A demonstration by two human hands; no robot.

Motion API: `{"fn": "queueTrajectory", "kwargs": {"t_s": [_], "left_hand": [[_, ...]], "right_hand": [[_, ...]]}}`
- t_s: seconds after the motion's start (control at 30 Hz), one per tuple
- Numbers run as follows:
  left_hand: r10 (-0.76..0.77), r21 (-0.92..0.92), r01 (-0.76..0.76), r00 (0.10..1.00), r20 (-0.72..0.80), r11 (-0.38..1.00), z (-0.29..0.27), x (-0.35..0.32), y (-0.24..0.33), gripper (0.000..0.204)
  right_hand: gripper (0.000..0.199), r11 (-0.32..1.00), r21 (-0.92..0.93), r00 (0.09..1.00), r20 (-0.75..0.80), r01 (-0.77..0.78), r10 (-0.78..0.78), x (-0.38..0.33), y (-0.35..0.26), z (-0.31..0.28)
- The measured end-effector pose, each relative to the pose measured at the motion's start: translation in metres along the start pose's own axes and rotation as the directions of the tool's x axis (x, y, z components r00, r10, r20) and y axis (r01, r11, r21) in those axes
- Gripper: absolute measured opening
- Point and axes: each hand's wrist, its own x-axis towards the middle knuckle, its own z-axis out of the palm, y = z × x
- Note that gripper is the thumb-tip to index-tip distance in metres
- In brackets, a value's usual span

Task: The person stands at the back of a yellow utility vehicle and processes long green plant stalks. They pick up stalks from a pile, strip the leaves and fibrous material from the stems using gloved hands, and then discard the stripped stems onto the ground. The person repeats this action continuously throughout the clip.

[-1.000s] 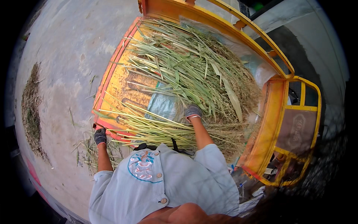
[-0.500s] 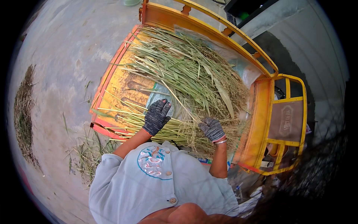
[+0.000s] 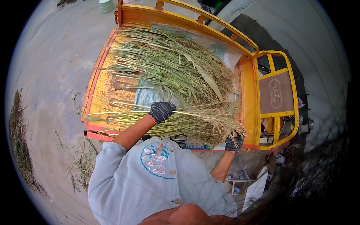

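Observation:
My left hand (image 3: 162, 111), in a dark grey knit glove, is closed around a thin bunch of long pale stalks (image 3: 187, 113). Their cut ends point left and their feathery seed heads (image 3: 219, 120) spread to the right. At the tips of those heads is my right hand (image 3: 234, 144), gloved the same way; the seed heads partly cover its fingers, so their grip is unclear. Beneath and beside the bunch lie more stalks (image 3: 159, 129) along the near side of the cart bed. A larger heap of green stalks (image 3: 161, 63) fills the far side.
The yellow cart bed (image 3: 120, 83) has a red left edge and a railing (image 3: 210, 18) at the back. A brown-panelled yellow frame (image 3: 275, 92) rises at its right. Plastic sheeting (image 3: 146, 95) lies under the stalks. Scattered cuttings (image 3: 83, 163) and a plant pile (image 3: 20, 135) are on the ground.
My left hand has gone from spread fingers to a closed grip on the stalks. My right hand has moved right and nearer, to the seed-head tips. The whole view has shifted.

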Motion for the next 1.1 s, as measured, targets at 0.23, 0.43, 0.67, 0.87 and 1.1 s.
{"fn": "queueTrajectory", "kwargs": {"t_s": [0.23, 0.43, 0.67, 0.87, 1.1], "left_hand": [[-0.031, -0.024, 0.036, 0.982, 0.187, 0.999, 0.029, -0.019, 0.047, 0.032], [-0.076, -0.043, 0.081, 0.991, 0.109, 0.996, 0.019, -0.048, 0.043, 0.028], [-0.259, 0.152, 0.233, 0.949, 0.181, 0.96, -0.014, -0.133, -0.048, 0.031], [-0.909, 0.299, 0.947, 0.224, -0.351, 0.118, -0.065, -0.35, -0.226, 0.039], [-0.8, 0.091, 0.918, -0.284, -0.528, -0.386, -0.055, -0.409, -0.187, 0.035]], "right_hand": [[0.023, 0.999, 0.005, 0.755, -0.654, -0.054, 0.044, 0.03, 0.166, 0.027], [0.034, 1.0, -0.009, 0.572, -0.82, 0.005, -0.01, 0.075, 0.157, -0.044], [0.033, 0.968, 0.117, 0.535, -0.845, 0.223, -0.022, 0.07, 0.111, -0.155], [0.03, 0.984, 0.034, 0.143, -0.99, 0.172, 0.009, 0.089, 0.136, -0.128], [0.047, -0.186, -0.158, 0.19, -0.966, -0.97, -0.173, 0.092, 0.182, -0.1]]}}
